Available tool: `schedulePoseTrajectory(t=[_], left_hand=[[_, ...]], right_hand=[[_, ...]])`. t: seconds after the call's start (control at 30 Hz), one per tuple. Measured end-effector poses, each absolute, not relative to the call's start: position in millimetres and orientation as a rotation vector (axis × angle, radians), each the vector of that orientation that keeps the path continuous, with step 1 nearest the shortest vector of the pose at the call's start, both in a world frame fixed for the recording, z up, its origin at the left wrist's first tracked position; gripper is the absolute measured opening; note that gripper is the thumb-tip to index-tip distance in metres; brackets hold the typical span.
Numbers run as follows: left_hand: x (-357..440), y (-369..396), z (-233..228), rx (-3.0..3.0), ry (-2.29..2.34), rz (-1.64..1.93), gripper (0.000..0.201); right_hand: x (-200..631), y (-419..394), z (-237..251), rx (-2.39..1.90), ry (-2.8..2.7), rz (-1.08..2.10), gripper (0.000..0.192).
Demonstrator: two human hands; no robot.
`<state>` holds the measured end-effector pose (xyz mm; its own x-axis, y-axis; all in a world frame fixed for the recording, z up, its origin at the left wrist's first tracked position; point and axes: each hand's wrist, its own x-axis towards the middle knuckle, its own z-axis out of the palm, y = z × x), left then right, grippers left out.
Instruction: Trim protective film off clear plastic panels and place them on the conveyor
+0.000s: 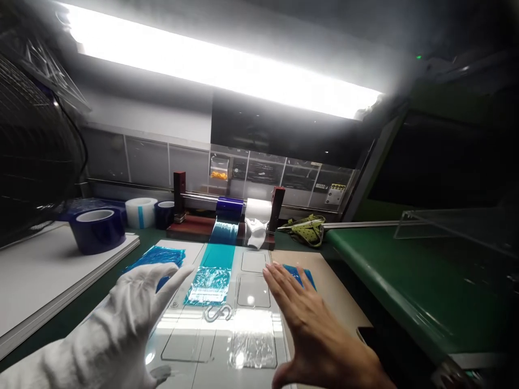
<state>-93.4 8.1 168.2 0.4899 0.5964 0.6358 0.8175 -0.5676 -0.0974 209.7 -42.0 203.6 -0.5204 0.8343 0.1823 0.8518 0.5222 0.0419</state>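
My left hand (133, 302) wears a white glove and hovers open, fingers spread, over the left side of a clear plastic template (251, 294) with rectangular cut-outs. My right hand (308, 319) is bare and open, palm down, just right of the template. Between them lies a strip of blue film (214, 270), pulled from a blue roll (229, 208) on a dispenser bar; its near end is wrinkled. A small metal S-shaped hook (219, 312) rests on the template. Neither hand holds anything.
Loose blue film pieces (160, 256) lie left of the template and another (302, 275) beyond my right hand. Dark blue tape roll (97, 229) and a white roll (140, 212) stand at left. A green conveyor surface (405, 281) runs along the right.
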Motion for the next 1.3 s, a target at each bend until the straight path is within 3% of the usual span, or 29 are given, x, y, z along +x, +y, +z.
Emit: schedulePoseTrajectory(t=[0.17,0.3,0.43,0.5,0.63,0.73,0.83,0.93,1.1,1.3], left_hand=[[-103.8,4.2,156.7,-2.514,-1.199,-0.875,0.11],[-95.1,-3.8,119.5,-2.96,-1.356,-1.101,0.108],[-83.2,-3.8,90.1,-3.146,-1.432,-1.333,0.11],[-84.8,2.0,95.0,-3.151,-1.435,-1.147,0.114],[-81.6,15.7,138.1,-2.942,-1.43,-0.347,0.122],[-56.7,18.2,162.9,-2.612,-1.319,0.135,0.107],[-32.2,15.6,160.2,-2.448,-1.129,0.392,0.09],[-33.4,15.2,145.4,-2.606,-1.224,0.207,0.092],[-67.2,13.5,136.1,-2.973,-1.353,-0.291,0.13],[-75.4,3.1,85.6,-3.185,-1.204,-0.562,0.113]], right_hand=[[209.5,-38.2,179.9,-1.513,-2.508,0.189,0.141],[208.6,-34.6,142.2,-1.275,-2.383,0.548,0.135],[215.8,-34.1,122.6,-1.254,-2.319,0.636,0.134],[223.9,-36.4,130.3,-1.353,-2.38,0.535,0.131],[224.6,-41.0,163.6,-1.476,-2.528,-0.002,0.133],[205.2,-40.1,181.4,-1.464,-2.575,-0.354,0.131],[191.9,-37.7,184.6,-1.408,-2.628,-0.477,0.125],[205.2,-38.9,177.7,-1.442,-2.609,-0.429,0.122],[250.9,-52.5,161.2,-1.486,-2.539,-0.015,0.119],[270.9,-77.6,156.5,-1.283,-2.484,0.607,0.111]])
